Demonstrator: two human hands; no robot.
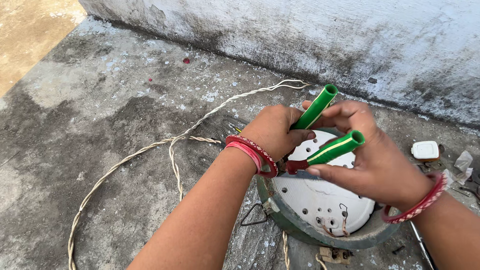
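Pliers [325, 127] (green-handled) gripped by both hands [274, 131] above heater plate [320, 200].

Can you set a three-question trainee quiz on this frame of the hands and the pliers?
1. True or false: both hands grip the green-handled pliers.
2. What lies on the concrete left of the round heater base? A) a twisted white cord B) a blue hose C) a metal chain
3. What colour is the perforated plate inside the base?

Key: 1 true: left hand and right hand each hold a handle. 2 A, the twisted white cord. 3 white.
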